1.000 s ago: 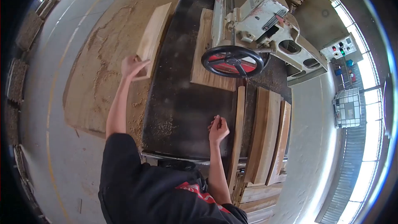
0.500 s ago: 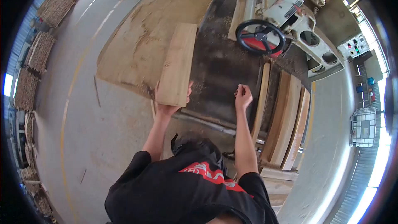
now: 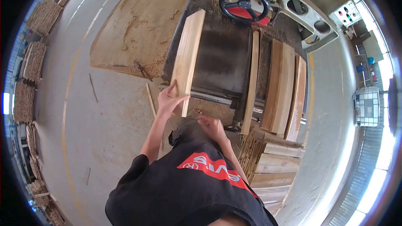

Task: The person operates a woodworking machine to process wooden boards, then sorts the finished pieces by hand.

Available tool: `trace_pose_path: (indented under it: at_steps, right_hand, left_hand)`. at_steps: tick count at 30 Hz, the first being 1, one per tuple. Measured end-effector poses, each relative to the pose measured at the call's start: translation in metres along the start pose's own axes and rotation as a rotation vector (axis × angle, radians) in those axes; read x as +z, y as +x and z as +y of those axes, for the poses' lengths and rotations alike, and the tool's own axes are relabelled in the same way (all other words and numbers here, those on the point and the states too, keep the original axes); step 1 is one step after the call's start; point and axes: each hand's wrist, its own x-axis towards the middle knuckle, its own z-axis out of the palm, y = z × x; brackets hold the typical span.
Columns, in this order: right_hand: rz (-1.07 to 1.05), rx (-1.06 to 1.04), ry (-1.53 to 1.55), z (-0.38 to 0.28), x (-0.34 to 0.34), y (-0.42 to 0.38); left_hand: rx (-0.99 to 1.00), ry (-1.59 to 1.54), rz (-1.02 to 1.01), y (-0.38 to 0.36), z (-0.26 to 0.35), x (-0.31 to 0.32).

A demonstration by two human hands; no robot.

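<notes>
My left hand [image 3: 168, 99] grips the near end of a pale wooden board [image 3: 187, 54], which tilts on edge over the left side of the dark machine table [image 3: 224, 62]. Holding nothing, my right hand [image 3: 210, 126] is drawn back close to my body below the table's near edge, with its fingers loosely curled. A black handwheel with a red centre [image 3: 244, 5] sits at the far end of the table on the grey woodworking machine [image 3: 293, 4].
Several boards [image 3: 278, 88] lean along the table's right side, with a stack of planks [image 3: 268, 159] below them. Sawdust [image 3: 138, 29] covers the floor left of the machine. Stacked wood [image 3: 37, 37] lines the far left. A control box [image 3: 349, 10] stands at the upper right.
I have stepped back from the machine. The board in my left hand turned from flat onto its edge. My right hand left the table and dropped back toward my body.
</notes>
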Motion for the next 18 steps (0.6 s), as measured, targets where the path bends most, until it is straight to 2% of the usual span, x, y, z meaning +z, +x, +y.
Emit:
trace_pose_path:
  at_steps: [1, 4, 5, 8, 9, 12, 15, 18]
  right_hand:
    - [-0.099, -0.042, 0.025, -0.009, -0.003, -0.010]
    - [0.077, -0.118, -0.111, -0.043, -0.020, -0.022]
    - [0.092, -0.104, -0.131, -0.047, -0.026, -0.024]
    - [0.277, -0.200, -0.208, -0.078, -0.047, -0.021]
    - [0.270, -0.226, -0.199, -0.077, -0.049, -0.021]
    - [0.306, -0.260, -0.331, -0.088, -0.056, -0.028]
    - [0.369, -0.308, -0.374, -0.083, -0.059, -0.035]
    - [0.322, -0.128, -0.124, -0.076, -0.058, -0.041]
  left_hand:
    - [0.068, -0.305, -0.089, -0.005, -0.002, 0.005]
    - [-0.267, -1.093, -0.486, 0.004, -0.027, 0.017]
    - [-0.202, -1.335, -0.600, -0.008, -0.009, 0.030]
    - [-0.127, -1.552, -0.725, -0.031, 0.014, 0.060]
    - [-0.200, -1.681, -0.660, -0.037, 0.014, 0.071]
    - [-0.116, -1.620, -0.710, -0.045, 0.018, 0.083]
    - [-0.006, -1.261, -0.545, -0.045, -0.004, 0.083]
    - [-0.200, -0.694, -0.353, -0.043, 0.000, 0.092]
